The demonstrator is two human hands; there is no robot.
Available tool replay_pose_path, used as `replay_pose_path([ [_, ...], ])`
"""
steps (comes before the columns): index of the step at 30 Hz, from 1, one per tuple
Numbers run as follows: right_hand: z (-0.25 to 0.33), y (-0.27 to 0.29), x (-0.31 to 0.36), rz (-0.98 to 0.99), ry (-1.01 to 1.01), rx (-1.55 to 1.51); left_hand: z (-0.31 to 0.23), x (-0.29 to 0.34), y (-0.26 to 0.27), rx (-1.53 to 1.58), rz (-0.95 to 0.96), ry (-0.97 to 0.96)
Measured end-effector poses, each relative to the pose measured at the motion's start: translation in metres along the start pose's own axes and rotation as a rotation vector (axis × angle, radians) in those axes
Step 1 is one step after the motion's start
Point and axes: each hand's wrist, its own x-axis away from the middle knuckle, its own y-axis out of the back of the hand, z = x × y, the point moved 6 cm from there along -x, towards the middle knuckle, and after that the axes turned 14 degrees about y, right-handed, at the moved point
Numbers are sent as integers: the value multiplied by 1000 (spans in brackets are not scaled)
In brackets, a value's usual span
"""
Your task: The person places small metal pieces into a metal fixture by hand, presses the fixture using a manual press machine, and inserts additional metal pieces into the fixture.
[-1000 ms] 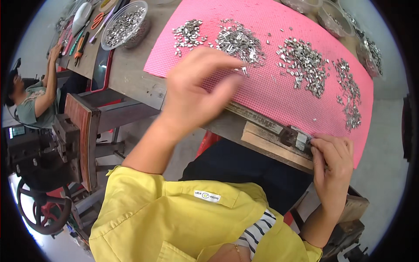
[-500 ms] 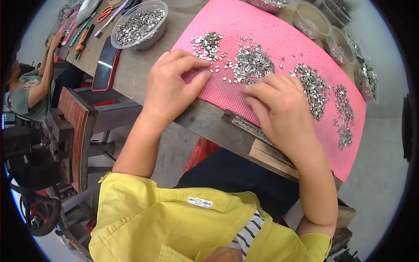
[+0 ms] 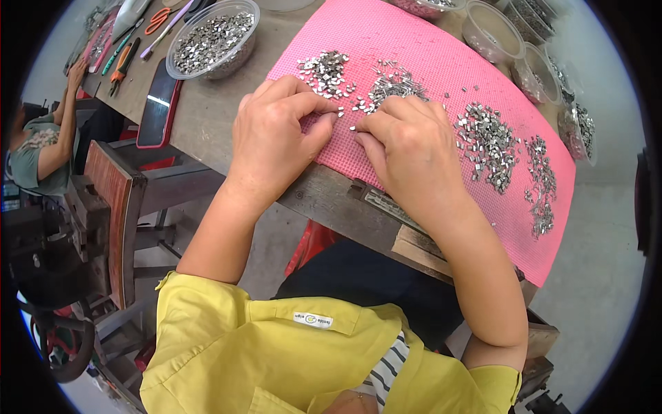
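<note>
My left hand (image 3: pixel 283 127) hovers low over the left part of a pink textured mat (image 3: pixel 303 58). Its thumb and forefinger are pinched together, with a tiny silvery metal piece (image 3: pixel 340 112) at their tips. Facing it, my right hand (image 3: pixel 410 152) is closed too, thumb against forefinger, and another small metal piece (image 3: pixel 353 128) shows at its fingertips. Beyond my left hand lies a small pile of flat metal pieces (image 3: pixel 327 69). A central heap of rod-like pieces (image 3: pixel 396 83) is partly hidden behind my right hand.
Further right on the mat are a heap of metal pieces (image 3: pixel 488 145) and a thinner strip of pieces (image 3: pixel 543 183). A full plastic tub (image 3: pixel 214 45), a phone (image 3: pixel 158 103) and pliers (image 3: pixel 123 69) stand left. Several tubs (image 3: pixel 493 31) line the back. Another person (image 3: pixel 52 145) sits far left.
My right hand has moved left, nearer my left hand, and now partly covers the central heap. My left hand has stayed nearly in place, and the whole view has shifted slightly.
</note>
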Motion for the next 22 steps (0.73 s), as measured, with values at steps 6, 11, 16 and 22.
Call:
replay_pose_path([
  [6,1,-7,-1,51,8,41,4,2,-1,-2,1,-9],
  [11,4,-9,-9,16,11,48,10,4,-1,65,-3,-2],
  [16,9,-17,-20,9,111,170,14,8,3,119,-8,-16],
  [22,9,-20,-25,94,195,193,20,9,5,205,42,27],
])
